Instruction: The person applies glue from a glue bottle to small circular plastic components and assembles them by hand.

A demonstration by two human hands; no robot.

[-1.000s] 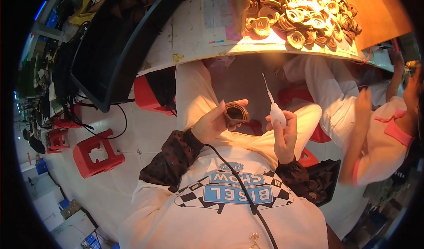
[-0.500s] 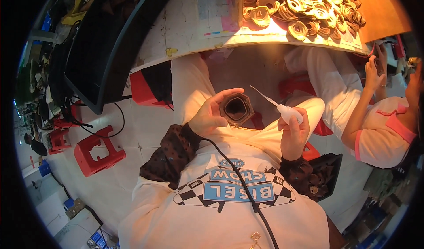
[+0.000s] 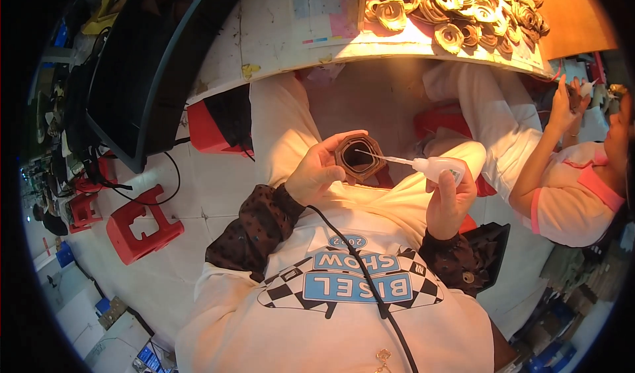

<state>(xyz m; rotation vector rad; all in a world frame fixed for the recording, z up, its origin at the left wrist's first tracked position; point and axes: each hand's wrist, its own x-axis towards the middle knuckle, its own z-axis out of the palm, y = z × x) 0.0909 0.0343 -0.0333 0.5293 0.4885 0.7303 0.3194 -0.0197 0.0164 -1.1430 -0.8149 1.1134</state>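
My left hand (image 3: 316, 176) is closed round the left side of a brown, many-sided hollow piece (image 3: 378, 164), its dark opening facing up. Opposite it, my right hand (image 3: 452, 204) grips a small white squeeze bottle (image 3: 436, 168) with a long thin nozzle. The bottle lies nearly level and points left. Its nozzle tip reaches over the piece's opening; whether it touches the inner wall, I cannot tell. Both hands are above my lap.
Many brown ring-like pieces (image 3: 450, 37) lie heaped under bright light on the table (image 3: 278, 55) ahead. A black tray (image 3: 155, 75) juts out at left, above red stools (image 3: 142, 224). Another person (image 3: 572, 194) sits at right. A black cable (image 3: 357, 260) hangs down my front.
The bottle has tipped from slanting to nearly level, and its nozzle tip has come down into line with the piece's opening. My left hand keeps hold of the piece, now slightly turned.
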